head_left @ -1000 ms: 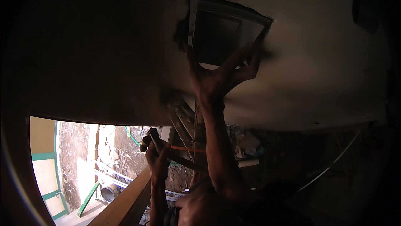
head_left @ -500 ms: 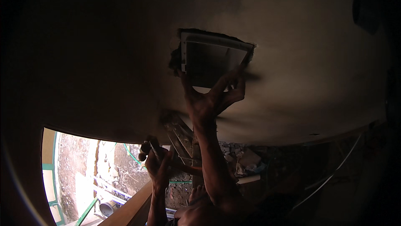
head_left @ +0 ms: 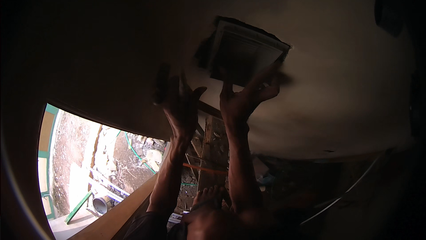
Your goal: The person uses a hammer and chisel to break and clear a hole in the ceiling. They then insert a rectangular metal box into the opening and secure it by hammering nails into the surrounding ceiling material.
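Head view: a square vent grille sits tilted in a dark opening in the pale ceiling, up and right of centre. The right hand reaches up under it, fingers spread, fingertips touching the grille's lower edge. The left hand is raised just left, against the ceiling; whether its grip holds anything I cannot tell.

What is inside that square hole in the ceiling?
A pale square panel sits in the hole, with the right hand touching its lower edge. A dark gap shows at the left. Anything above the panel is hidden.
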Demonstrator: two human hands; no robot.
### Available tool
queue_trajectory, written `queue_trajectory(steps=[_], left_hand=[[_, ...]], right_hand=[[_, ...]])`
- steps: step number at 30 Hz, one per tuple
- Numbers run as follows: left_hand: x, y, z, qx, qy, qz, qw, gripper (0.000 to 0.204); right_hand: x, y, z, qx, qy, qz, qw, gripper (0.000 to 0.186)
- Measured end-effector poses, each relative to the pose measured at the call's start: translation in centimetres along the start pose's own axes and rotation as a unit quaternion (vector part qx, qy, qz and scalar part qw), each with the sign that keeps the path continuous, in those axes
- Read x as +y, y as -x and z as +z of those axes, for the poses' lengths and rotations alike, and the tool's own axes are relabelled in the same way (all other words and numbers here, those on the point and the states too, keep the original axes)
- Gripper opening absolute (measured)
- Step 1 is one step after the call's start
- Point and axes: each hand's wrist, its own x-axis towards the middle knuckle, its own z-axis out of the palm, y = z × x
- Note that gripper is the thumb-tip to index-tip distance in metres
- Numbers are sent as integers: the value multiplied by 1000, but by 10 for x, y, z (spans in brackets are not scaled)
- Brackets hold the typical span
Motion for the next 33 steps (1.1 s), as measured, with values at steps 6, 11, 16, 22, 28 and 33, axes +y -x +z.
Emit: queue_trajectory(steps=[6,11,16,22,28,33], left_hand=[[-7,-12,28,22,-203,66,977,83],[-27,-14,33,58,-219,91,970,76],[-47,1,53,75,-263,39,961,102],[-49,7,54,107,-208,35,972,102],[-33,3,60,123,-244,38,961,106],[-32,3,62,129,-250,38,959,100]], right_hand=[[27,-6,-24,-9,-34,-72,997,71],[41,-7,-23,-31,-29,-100,994,69],[54,-6,-22,13,25,-145,989,59],[48,-9,-20,36,28,-177,983,55],[45,-13,-20,37,25,-175,984,55],[50,-16,-23,12,6,-173,985,62]])
